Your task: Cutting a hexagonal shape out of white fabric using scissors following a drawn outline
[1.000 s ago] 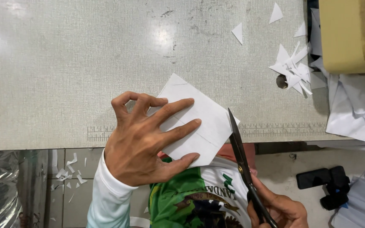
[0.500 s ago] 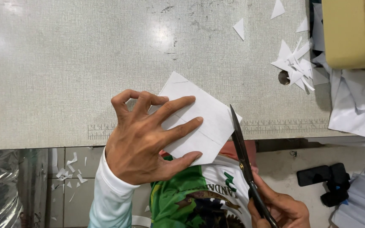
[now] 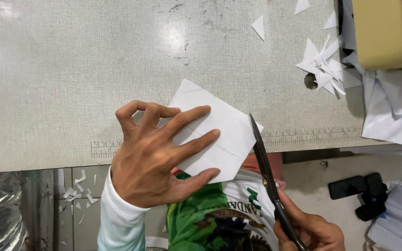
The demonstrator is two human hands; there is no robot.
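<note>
A white folded piece of paper (image 3: 219, 125) lies at the near edge of the grey table (image 3: 94, 65), partly hanging over it. My left hand (image 3: 157, 155) presses flat on the paper with fingers spread. My right hand (image 3: 310, 230) grips the handles of dark scissors (image 3: 266, 169). The scissor blades point up along the paper's right edge, touching its corner.
A heap of white paper offcuts (image 3: 324, 65) lies at the table's right, with more scraps at the top. A yellowish machine body (image 3: 387, 32) and white sheets (image 3: 391, 107) sit at the far right. Small scraps (image 3: 77, 193) litter the floor; a black object (image 3: 364, 190) lies lower right.
The scissors have shifted slightly right along the paper's edge. My left hand stays pressed on the paper.
</note>
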